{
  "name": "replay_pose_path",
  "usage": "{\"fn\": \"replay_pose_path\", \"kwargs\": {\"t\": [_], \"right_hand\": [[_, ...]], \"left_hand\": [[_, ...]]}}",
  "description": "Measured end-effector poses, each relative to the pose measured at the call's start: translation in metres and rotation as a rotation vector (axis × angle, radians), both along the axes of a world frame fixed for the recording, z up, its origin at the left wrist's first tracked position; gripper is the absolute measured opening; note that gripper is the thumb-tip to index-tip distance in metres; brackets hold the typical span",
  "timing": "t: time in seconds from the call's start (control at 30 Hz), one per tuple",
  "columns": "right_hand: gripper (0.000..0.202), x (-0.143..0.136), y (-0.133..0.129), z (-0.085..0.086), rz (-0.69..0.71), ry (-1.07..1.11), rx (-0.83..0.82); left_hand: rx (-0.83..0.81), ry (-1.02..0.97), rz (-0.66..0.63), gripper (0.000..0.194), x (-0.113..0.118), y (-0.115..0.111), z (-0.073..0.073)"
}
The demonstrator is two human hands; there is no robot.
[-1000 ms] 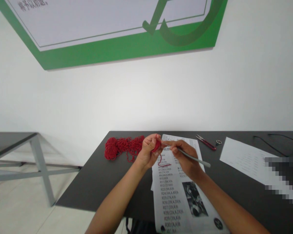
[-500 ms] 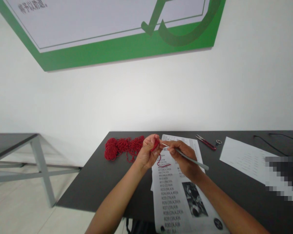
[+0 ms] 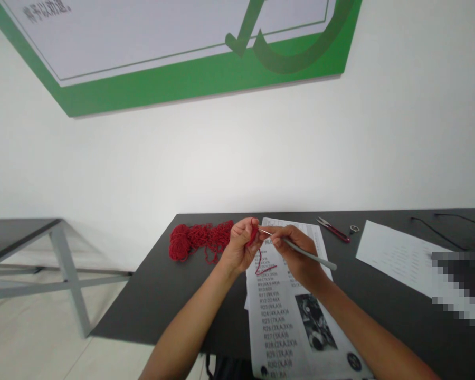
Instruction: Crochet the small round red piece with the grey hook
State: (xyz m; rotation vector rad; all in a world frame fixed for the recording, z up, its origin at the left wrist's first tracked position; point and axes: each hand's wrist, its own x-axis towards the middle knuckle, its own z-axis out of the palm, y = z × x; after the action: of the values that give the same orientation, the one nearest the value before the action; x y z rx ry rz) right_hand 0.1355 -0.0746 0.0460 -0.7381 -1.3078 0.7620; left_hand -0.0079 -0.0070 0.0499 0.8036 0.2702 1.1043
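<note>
Pinched in my left hand (image 3: 241, 245) is a small piece of red crochet work (image 3: 253, 235), with a loose yarn tail hanging below it. My right hand (image 3: 298, 253) grips a crochet hook (image 3: 309, 255) with a grey handle, held like a pen. The hook's metal tip meets the red work at my left fingertips; the exact stitch is too small to make out. Left of my hands lies a ball of red yarn (image 3: 180, 243) with a loose, crinkled heap of strands beside it. Beneath both hands is a printed pattern sheet (image 3: 277, 327).
Red-handled scissors (image 3: 334, 230) and a small metal ring (image 3: 354, 229) lie to the right on the dark table (image 3: 162, 311). Farther right are a white paper (image 3: 396, 253) and a pair of thin dark glasses temples (image 3: 439, 232). A wall stands behind the table.
The right hand and hook have shifted very slightly, with the handle end a little to the left and lower. The hold of both hands is the same.
</note>
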Motion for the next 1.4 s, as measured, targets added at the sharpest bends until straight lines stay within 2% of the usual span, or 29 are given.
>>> {"fn": "replay_pose_path", "kwargs": {"t": [0.23,0.3,0.47,0.8,0.93,1.07,1.2,1.4], "right_hand": [[0.006,0.002,0.002,-0.007,-0.107,-0.143,0.110],[0.002,0.004,0.003,-0.009,-0.146,-0.224,0.151],[0.007,0.010,0.002,-0.007,-0.170,-0.381,0.221],[0.007,0.010,-0.001,-0.002,-0.117,-0.379,0.191],[0.007,0.009,-0.003,-0.003,-0.007,-0.191,0.085],[0.011,0.000,0.000,-0.004,0.187,0.187,-0.056],[0.019,-0.011,0.008,-0.005,0.350,0.528,-0.117],[0.017,-0.011,0.013,-0.009,0.423,0.709,-0.227]], "left_hand": [[0.141,0.064,0.113,0.044,0.002,0.006,-0.003],[0.195,0.077,0.124,0.042,0.001,0.007,-0.002],[0.268,0.097,0.119,0.039,-0.003,0.009,0.000],[0.075,0.019,-0.025,0.043,-0.006,0.005,0.002],[0.017,-0.016,-0.069,0.046,-0.005,0.001,0.005],[-0.034,-0.046,-0.130,0.049,-0.003,-0.003,0.005],[-0.017,-0.039,-0.123,0.047,-0.001,-0.004,0.002],[0.109,0.004,-0.083,0.040,0.003,-0.001,-0.003]]}}
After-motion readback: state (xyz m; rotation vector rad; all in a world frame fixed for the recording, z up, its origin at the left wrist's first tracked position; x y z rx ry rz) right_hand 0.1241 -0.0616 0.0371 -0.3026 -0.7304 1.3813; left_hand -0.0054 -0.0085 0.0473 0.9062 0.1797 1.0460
